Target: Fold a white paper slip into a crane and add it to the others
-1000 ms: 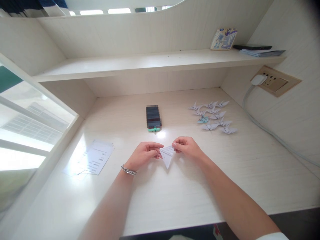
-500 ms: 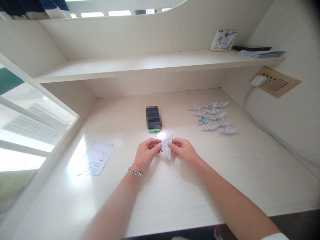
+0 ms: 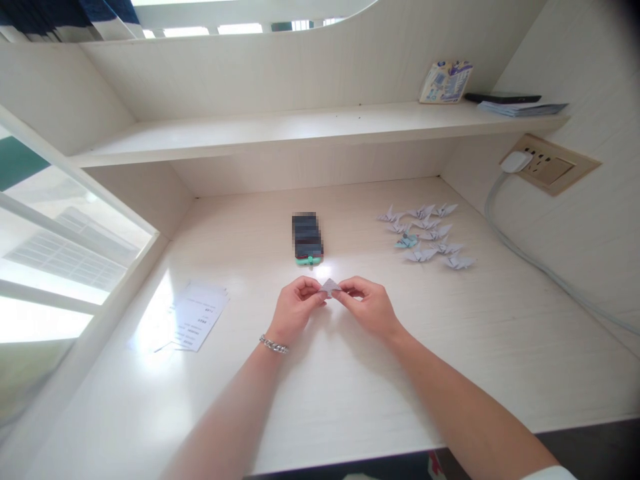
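A small folded piece of white paper (image 3: 330, 287) is pinched between both hands just above the desk (image 3: 350, 387). My left hand (image 3: 295, 309), with a silver bracelet at the wrist, grips the paper's left side with curled fingers. My right hand (image 3: 367, 307) grips its right side the same way. Most of the paper is hidden between the fingertips. A phone (image 3: 307, 237) lies flat just beyond the hands.
Several folded paper cranes (image 3: 425, 233) sit in a group at the right back of the desk. A small stack of printed paper slips (image 3: 195, 317) lies at the left. A shelf (image 3: 300, 127) runs above; a wall socket (image 3: 547, 163) with a plugged cable is at right.
The hands have drawn closer together and slightly away from me. The paper, a downward-pointing triangle a second ago, is now folded smaller and mostly covered by the fingertips.
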Motion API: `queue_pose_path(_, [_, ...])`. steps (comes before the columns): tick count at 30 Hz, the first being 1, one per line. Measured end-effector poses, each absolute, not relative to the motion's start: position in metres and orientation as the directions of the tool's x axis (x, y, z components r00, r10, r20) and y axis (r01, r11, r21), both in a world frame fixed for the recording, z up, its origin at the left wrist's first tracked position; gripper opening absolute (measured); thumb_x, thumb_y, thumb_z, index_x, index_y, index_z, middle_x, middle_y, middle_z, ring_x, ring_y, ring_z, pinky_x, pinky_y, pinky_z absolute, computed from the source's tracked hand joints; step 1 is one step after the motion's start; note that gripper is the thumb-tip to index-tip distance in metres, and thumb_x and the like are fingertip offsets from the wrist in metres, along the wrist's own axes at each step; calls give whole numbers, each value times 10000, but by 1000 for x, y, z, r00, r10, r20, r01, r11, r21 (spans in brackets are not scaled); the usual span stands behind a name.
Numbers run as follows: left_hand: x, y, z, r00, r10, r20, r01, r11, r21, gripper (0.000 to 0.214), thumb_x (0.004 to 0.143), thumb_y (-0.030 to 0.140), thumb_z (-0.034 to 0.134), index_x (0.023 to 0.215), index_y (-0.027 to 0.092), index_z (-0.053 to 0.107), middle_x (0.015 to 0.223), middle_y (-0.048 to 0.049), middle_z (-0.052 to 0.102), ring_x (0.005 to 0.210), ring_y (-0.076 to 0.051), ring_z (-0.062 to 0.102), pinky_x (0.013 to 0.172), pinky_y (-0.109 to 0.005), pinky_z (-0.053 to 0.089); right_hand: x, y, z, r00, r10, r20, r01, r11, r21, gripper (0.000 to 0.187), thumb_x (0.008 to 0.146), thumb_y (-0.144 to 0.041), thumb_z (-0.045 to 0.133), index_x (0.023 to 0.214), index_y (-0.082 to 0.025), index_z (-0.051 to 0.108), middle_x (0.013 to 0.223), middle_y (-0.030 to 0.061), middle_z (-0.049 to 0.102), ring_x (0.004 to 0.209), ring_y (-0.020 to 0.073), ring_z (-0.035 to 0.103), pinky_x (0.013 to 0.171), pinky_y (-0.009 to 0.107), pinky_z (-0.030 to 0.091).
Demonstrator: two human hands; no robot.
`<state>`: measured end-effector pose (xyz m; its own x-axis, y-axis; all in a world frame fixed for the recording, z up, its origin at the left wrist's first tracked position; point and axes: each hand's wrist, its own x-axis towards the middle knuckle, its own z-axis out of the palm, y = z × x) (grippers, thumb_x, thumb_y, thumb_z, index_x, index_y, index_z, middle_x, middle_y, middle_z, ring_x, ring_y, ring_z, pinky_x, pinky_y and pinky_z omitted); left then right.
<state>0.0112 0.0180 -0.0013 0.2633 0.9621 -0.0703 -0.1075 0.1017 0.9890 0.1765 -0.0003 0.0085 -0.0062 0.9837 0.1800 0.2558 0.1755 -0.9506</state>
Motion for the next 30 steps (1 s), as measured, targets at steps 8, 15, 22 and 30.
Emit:
queue_pose_path(8, [12,18,-5,290,957,-2,-72,24,997,134,733,234,647,816,144,592,783,-57,653,760,-165,617,728,-309,502,178,-2,10,-32,946,321,288,316,-904,39,731,-215,665,761,-216,689,757,21,657,708,154,601,618,268,462])
queue_pose_path(15, [12,17,-5,304,952,26,-24,-20,1000,133,739,227,634,836,137,641,837,-74,669,778,-174,621,735,-304,500,177,-2,6,-89,936,341,273,353,-895,119,749,-171,639,827,-233,705,788,26,667,738,158,607,648,278,474])
queue_pose_path(22, [11,17,-5,303,953,0,-3,1,1000,100,735,205,613,814,148,638,834,-66,670,779,-179,628,745,-322,504,177,-3,10,-86,949,304,284,316,-905,71,750,-203,631,773,-225,694,758,26,655,721,161,600,647,283,476])
queue_pose_path(30, [11,18,0,310,950,-33,-73,59,996,157,717,270,658,798,137,631,824,-75,669,787,-183,628,742,-327,510,179,-1,14,-104,980,169,252,191,-949,118,741,-311,635,774,-212,690,795,40,664,756,175,605,660,285,473])
